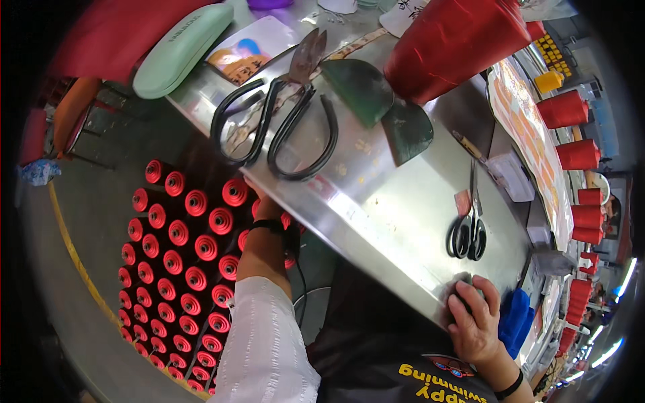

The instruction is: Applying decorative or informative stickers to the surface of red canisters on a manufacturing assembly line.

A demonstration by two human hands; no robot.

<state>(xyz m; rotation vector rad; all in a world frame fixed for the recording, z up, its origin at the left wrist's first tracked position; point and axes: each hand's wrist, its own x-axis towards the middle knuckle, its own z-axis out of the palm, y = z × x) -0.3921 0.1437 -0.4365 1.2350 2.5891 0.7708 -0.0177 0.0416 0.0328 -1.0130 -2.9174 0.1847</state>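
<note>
My left hand (266, 203) reaches down beside the metal table's edge, among dark cylinders with red ringed ends (195, 203). The table edge and the cylinders hide its fingers. At the table's near right corner, my right hand (474, 318) rests with curled fingers, and a small dark piece (459, 278) shows at its fingertips. Black-handled scissors (467, 232) lie a little beyond that hand. Large shears (285, 111) with black loop handles lie on the far left part of the metal table (376, 221).
Two dark green curved pieces (359, 91) lie near a big red cone (457, 47). A pale green case (183, 50) sits at the far left edge. Blue cloth (516, 322) is right of my right hand. Several red cones (579, 156) line the right side.
</note>
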